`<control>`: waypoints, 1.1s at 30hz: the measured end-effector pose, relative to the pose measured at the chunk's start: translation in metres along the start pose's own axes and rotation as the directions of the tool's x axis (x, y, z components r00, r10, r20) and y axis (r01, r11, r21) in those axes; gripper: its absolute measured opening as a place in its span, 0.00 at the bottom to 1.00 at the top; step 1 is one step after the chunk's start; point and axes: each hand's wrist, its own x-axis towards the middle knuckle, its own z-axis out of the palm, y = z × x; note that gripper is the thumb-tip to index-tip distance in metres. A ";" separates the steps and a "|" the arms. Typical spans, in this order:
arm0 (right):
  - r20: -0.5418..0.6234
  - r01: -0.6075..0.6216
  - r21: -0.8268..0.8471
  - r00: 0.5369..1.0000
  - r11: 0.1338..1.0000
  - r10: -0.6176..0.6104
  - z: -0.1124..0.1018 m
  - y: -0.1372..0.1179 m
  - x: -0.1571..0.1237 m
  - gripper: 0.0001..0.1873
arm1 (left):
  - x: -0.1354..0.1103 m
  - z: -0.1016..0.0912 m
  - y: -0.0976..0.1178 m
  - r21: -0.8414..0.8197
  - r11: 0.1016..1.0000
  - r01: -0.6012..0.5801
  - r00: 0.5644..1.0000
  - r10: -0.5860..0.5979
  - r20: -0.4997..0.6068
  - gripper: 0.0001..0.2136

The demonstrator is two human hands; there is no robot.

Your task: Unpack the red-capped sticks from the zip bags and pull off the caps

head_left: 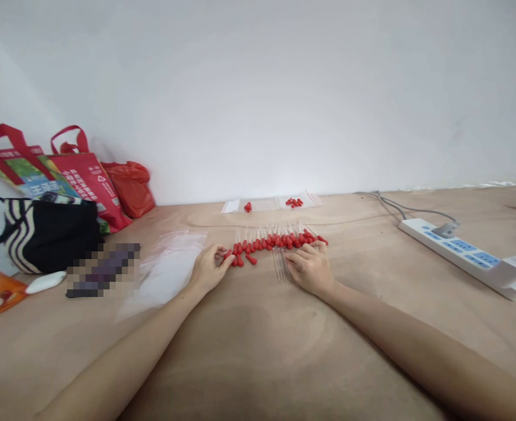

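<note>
Centrally, red, pear-shaped bulbs (pixel 277 240) lie in a crowded row on the desk (pixel 258 339), slender clear tubes (pixel 279 266) alongside; left hand (pixel 207 270) pinches one bulb; right hand (pixel 312 269), beside tubes, grip indiscernible.

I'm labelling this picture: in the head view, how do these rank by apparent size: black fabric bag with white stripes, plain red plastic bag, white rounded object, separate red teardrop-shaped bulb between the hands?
1. Black striped bag
2. Plain red plastic bag
3. White rounded object
4. Separate red bulb
</note>
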 end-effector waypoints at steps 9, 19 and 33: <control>0.181 0.052 0.012 0.982 0.999 -0.053 -0.004 -0.001 0.004 0.15 | -0.004 -0.004 0.002 -0.033 0.999 0.016 1.000 -0.016 -0.008 0.12; 0.248 0.011 0.114 0.968 0.993 -0.040 -0.006 0.001 0.005 0.23 | -0.005 -0.006 -0.003 -0.039 0.999 0.028 0.999 -0.030 -0.045 0.09; 0.119 -0.117 0.062 0.987 0.991 0.109 -0.019 0.015 -0.006 0.10 | 0.033 0.041 0.062 0.176 0.895 -0.409 0.910 0.388 0.146 0.10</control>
